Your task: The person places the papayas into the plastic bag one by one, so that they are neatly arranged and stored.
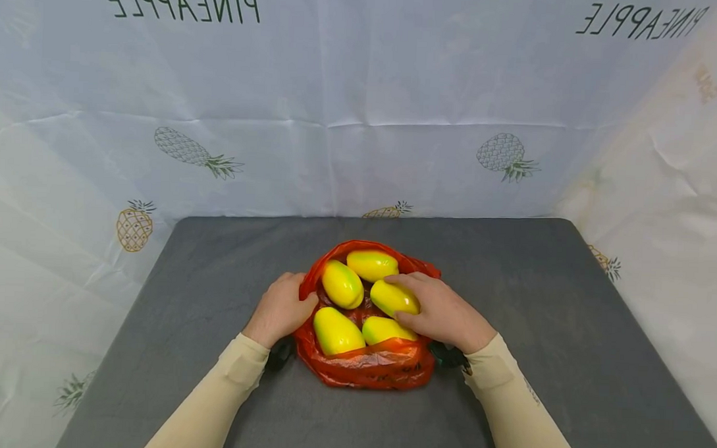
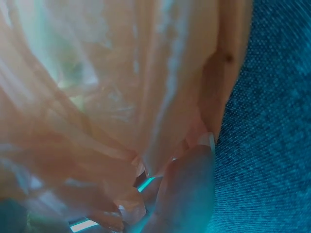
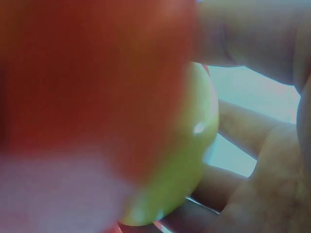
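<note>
A red plastic bag (image 1: 365, 372) lies with its mouth spread wide, holding several glossy yellow mangoes (image 1: 371, 265). At the bag's left side, my left hand (image 1: 281, 307) grips its rim, thumb over the edge; up close in the left wrist view the thin plastic (image 2: 112, 97) bunches by a finger (image 2: 187, 189). My right hand (image 1: 444, 309) holds the rightmost mango (image 1: 394, 298) between thumb and fingers, within the bag's mouth. The right wrist view shows fingers curved about a mango (image 3: 199, 131), with blurred red plastic covering much of the picture.
Beneath the bag is a dark grey table (image 1: 215, 258). A white cloth (image 1: 364, 72) printed with pineapples hangs behind the table's far edge and along both sides. Dark wrist devices (image 1: 279, 353) sit under both wrists, close to the bag.
</note>
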Motion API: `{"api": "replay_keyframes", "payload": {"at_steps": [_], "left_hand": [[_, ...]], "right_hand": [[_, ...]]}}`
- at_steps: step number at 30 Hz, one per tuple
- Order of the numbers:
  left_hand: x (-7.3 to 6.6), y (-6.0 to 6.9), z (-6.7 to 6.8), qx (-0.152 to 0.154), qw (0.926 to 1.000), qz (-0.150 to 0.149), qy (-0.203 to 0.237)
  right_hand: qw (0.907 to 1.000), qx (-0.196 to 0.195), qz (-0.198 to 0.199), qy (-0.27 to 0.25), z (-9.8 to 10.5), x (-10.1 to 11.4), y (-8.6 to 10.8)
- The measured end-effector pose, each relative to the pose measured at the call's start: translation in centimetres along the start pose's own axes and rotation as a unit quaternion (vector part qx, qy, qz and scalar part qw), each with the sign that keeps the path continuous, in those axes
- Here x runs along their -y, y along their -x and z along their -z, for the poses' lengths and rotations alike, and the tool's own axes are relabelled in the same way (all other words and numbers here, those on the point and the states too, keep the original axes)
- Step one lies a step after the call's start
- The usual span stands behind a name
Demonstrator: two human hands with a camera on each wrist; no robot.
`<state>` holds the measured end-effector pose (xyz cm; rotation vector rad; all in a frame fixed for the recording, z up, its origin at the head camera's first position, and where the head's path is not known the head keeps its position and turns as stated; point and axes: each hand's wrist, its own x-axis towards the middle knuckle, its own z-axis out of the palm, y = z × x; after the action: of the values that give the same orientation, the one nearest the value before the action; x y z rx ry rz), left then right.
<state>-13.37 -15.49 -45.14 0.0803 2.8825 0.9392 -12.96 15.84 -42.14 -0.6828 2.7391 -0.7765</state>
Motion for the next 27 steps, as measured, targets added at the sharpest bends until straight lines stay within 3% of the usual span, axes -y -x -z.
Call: {"api": "replay_keyframes", "payload": {"at_steps": [11,18,21,24,27], "left_hand": [[-0.3,-0.6,-0.2,0.013,0.9998,0.003,0.011],[-0.1,-0.5,1.1,0.029,0.9989,0.018,0.032],[0.6,-0.1,2.0,0.003,0.9995,0.009,0.029],[2.0,0.5,3.0,-0.055,0.9982,-0.022,0.006],[3.6,1.4,3.9,-0.104,0.9922,-0.058,-0.038]], "right_hand": [[0.9999,0.006,-0.016,-0.001,0.1,-0.6,-0.1],[0.9993,-0.034,-0.008,-0.010,1.3,-1.4,0.5],[0.9977,-0.064,-0.021,-0.013,2.6,-2.3,1.6],[0.9949,-0.092,-0.043,0.002,3.9,-3.8,2.8],[0.9885,-0.121,-0.079,0.045,4.9,-5.4,4.1]]}}
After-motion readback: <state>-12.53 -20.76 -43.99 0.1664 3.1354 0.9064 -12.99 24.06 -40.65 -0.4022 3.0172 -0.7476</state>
